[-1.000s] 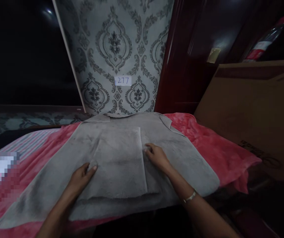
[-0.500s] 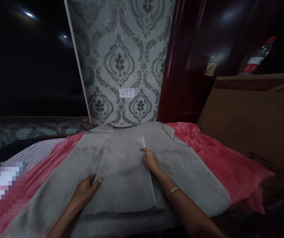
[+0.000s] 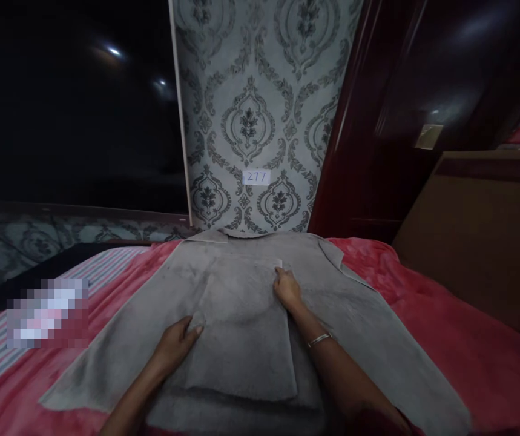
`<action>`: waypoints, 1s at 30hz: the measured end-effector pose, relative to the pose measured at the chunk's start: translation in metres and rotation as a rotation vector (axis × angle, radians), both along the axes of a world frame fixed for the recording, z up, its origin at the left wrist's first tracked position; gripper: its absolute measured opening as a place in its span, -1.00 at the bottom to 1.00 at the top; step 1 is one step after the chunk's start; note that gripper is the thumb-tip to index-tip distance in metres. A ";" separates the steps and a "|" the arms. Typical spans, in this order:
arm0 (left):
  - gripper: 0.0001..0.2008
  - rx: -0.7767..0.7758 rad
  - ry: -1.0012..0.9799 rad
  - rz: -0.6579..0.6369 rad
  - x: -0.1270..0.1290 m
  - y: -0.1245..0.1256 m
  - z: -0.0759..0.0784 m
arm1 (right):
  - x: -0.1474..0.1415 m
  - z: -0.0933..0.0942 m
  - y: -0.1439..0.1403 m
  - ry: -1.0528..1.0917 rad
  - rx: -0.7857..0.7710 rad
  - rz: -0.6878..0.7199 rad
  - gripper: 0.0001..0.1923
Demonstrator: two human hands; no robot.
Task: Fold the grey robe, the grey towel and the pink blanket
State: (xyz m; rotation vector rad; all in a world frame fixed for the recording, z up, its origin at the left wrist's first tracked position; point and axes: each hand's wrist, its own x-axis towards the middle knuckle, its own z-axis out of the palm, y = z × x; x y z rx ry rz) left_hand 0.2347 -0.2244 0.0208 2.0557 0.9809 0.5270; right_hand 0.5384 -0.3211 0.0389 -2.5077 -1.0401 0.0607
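A grey fleecy garment lies spread flat on a red blanket. A folded panel of it lies over its middle. My left hand rests flat on the panel's left edge, fingers together. My right hand presses on the panel's far right corner, near the garment's collar; a bracelet shows on that wrist.
Patterned grey wallpaper with a small label reading 277 stands behind the bed. A dark window is at left, dark red wood panelling at right, and a brown cardboard box beside the bed. Striped bedding shows at left.
My right hand slid up along the folded panel's right edge toward the collar. My left hand stayed on the left edge. The camera view shifted left.
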 end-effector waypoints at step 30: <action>-0.24 0.538 0.404 -0.292 0.132 0.024 0.000 | 0.018 -0.017 0.034 -0.136 -0.280 0.304 -0.40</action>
